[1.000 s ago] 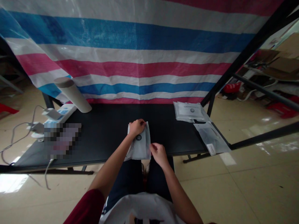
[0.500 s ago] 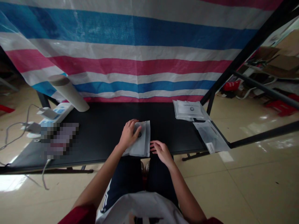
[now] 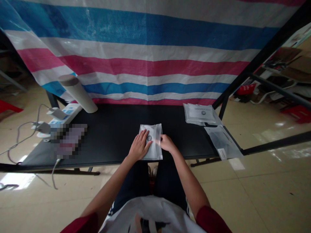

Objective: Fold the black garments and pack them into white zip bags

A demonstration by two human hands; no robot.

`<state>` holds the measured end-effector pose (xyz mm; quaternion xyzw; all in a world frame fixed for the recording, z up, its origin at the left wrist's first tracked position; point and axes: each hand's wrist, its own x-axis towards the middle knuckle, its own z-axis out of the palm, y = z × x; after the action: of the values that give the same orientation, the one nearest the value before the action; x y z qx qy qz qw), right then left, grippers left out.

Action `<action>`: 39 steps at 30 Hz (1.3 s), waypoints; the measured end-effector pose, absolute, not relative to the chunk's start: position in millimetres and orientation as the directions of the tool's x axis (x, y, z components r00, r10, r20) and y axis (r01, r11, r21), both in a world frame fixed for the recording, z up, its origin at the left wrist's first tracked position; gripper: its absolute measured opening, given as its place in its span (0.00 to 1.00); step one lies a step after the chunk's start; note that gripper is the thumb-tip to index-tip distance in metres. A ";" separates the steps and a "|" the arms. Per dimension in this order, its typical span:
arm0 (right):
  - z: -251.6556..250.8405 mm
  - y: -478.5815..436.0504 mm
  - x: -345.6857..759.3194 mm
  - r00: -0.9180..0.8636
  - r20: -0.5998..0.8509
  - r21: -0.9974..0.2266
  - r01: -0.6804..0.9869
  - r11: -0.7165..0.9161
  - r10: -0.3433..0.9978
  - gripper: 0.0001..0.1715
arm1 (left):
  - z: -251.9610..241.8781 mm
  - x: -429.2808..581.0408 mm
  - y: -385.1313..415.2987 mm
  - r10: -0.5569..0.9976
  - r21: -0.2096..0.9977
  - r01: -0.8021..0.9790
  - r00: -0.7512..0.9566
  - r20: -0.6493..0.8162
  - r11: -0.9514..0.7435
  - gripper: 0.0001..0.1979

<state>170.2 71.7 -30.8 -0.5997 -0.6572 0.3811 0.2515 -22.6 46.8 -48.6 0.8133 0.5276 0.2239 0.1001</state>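
A frosted plastic zip bag (image 3: 156, 152) with a small dark round mark lies flat near the front edge of the black table. Spread across its left half, my left hand (image 3: 140, 144) presses down with the fingers stretched out. My right hand (image 3: 166, 142) is at the bag's right edge, its fingers curled around the plastic there. The fingertips show faintly through or behind the frosted film; I cannot tell whether they are inside. What the bag contains is hidden.
Several similar filled bags (image 3: 200, 114) are stacked at the table's back right. A flat frosted bag (image 3: 222, 142) overhangs the right edge. On the left are a pale bottle (image 3: 80, 95), a power strip (image 3: 65, 117) with chargers, and a blurred-out phone (image 3: 73, 137). A striped sheet (image 3: 150, 68) hangs behind.
My right hand has moved from beside the bag onto its right edge, and its fingers have curled in. My left hand has flattened out on the bag. The camera view has shifted slightly.
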 end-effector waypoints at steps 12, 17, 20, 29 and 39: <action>-20.2 44.7 247.3 0.087 -0.296 -0.954 -0.077 -0.290 0.951 0.19 | -46.6 -9.0 46.8 0.933 0.326 0.877 0.309 0.184 -0.354 0.30; -17.6 54.9 222.8 0.033 -0.261 -0.964 -0.065 -0.258 0.965 0.24 | -46.0 -21.1 48.4 0.939 0.534 0.773 0.263 0.222 -0.343 0.30; -16.6 60.9 217.0 0.024 -0.242 -0.970 -0.004 -0.242 0.970 0.24 | -45.2 -35.5 48.8 0.943 0.701 0.630 0.216 0.255 -0.334 0.35; -34.3 71.0 232.3 0.042 -0.125 -0.973 0.190 -0.131 0.991 0.25 | -46.1 -69.7 50.7 0.963 0.792 0.570 -0.005 0.270 -0.219 0.27; -68.3 81.3 242.7 -0.016 -0.005 -0.879 0.477 0.004 1.000 0.19 | -45.4 -75.3 68.7 0.975 0.472 0.855 0.164 0.150 -0.217 0.34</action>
<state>242.7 81.3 -68.3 -0.6036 -0.6115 0.3659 0.3575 -75.3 68.7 -45.4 0.7499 0.6100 0.2143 0.1401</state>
